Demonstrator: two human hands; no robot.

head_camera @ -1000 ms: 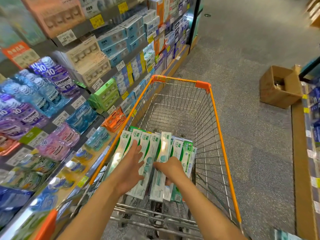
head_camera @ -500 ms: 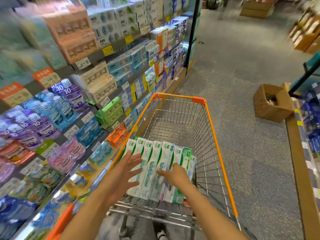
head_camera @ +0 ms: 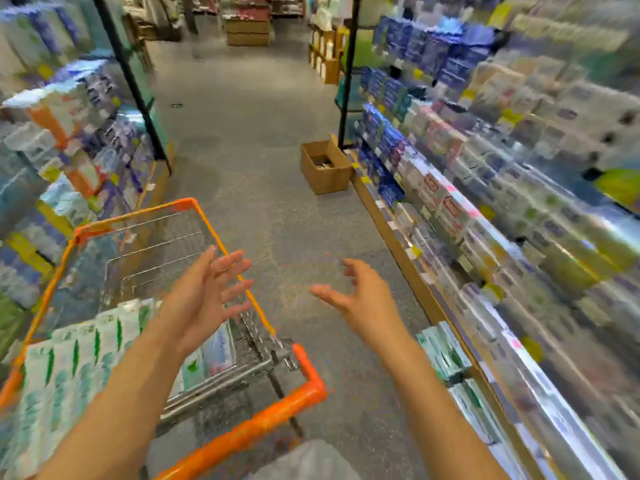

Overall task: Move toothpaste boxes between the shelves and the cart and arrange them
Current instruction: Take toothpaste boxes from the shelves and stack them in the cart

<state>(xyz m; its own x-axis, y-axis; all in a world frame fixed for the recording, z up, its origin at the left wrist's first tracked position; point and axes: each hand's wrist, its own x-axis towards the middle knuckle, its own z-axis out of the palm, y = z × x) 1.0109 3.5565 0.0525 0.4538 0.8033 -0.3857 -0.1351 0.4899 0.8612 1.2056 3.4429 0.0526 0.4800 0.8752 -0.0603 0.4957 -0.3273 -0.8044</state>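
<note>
Hovering apart in the air with fingers spread and holding nothing, the left hand (head_camera: 207,292) sits above the right rim of the cart (head_camera: 228,251) while the right hand (head_camera: 360,299) is out over the floor (head_camera: 263,174), its grip likewise released. White-and-green toothpaste boxes (head_camera: 79,358) lie side by side across the cart's near end. More toothpaste boxes (head_camera: 446,355) sit on the low shelf (head_camera: 426,296) at the right; the view is blurred.

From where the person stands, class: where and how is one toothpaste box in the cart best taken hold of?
Grip one toothpaste box across its narrow width near the upper end, coming from above. The boxes are long and flat, packed side by side in the cart, so their long sides are probably blocked by neighbours. The open left hand hangs nearest; the right hand is over the floor.
</note>
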